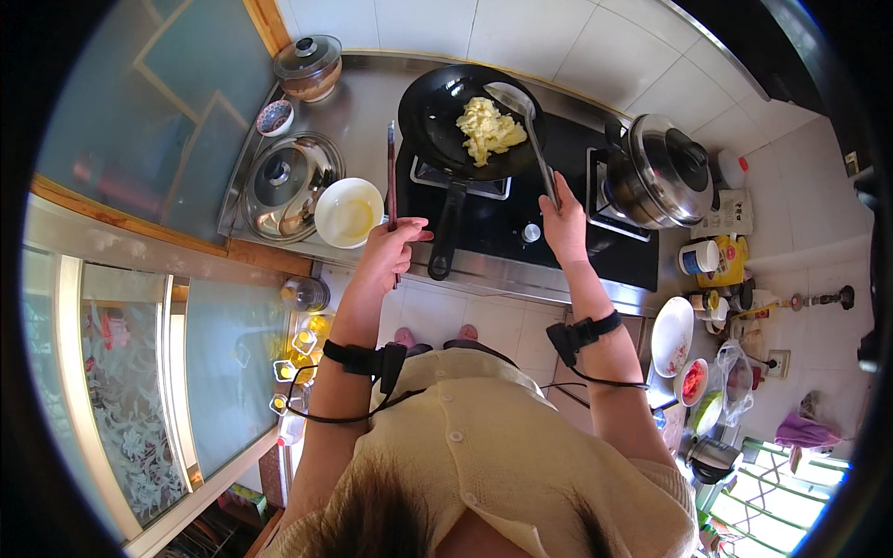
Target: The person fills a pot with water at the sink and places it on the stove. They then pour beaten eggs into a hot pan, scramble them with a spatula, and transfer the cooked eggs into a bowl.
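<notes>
A black wok (425,132) sits over the left burner, its handle towards me, with cooked scrambled egg (487,131) inside. My right hand (564,222) grips the handle of a metal spatula (538,143), whose blade rests near the wok's right inner wall, beside the egg. My left hand (394,251) holds a pair of dark chopsticks (392,174) upright in the picture, left of the wok's handle. Just left of the chopsticks stands a white bowl (349,213) with a little yellow liquid at its bottom.
A steel pot (659,171) with a lid stands on the right burner. Left on the counter are a large glass-and-steel lid (289,188), a small patterned bowl (275,118) and a lidded pot (308,68). Further right are an oval plate (672,336) and a bowl of red pieces (691,383).
</notes>
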A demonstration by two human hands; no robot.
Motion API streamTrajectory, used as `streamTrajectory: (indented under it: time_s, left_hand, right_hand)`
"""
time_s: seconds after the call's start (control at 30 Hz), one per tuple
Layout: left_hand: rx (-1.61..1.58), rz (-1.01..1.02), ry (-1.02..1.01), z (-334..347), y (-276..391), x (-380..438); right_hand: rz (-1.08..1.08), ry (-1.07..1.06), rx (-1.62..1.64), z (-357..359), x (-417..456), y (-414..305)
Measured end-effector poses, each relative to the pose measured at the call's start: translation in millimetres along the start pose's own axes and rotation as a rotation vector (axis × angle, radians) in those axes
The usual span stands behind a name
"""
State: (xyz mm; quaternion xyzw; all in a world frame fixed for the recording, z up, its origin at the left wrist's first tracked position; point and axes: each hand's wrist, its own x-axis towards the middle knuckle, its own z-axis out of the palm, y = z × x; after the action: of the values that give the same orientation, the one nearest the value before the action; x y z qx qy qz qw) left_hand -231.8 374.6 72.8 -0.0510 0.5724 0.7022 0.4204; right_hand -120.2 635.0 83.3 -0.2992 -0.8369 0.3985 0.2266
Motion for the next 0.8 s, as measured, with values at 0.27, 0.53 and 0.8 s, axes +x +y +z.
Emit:
streamTrajectory:
  time_s: [0.27, 0.53, 0.8]
  left_hand:
    - [0.096, 0.019, 0.007, -18.6, 1.8, -7.7]
    - [0.171, -0.01, -0.045, -31.0, 8.2, -40.5]
    - [0.095, 0.028, -0.017, -13.6, 1.1, -55.4]
  right_hand:
    - [0.115, -0.205, 0.283, -7.5, -28.0, -3.1]
    - [-0.013, -0.279, -0.053, -18.4, -39.4, -24.4]
    - [-0.104, -0.205, 0.018, -15.2, -7.6, 17.4]
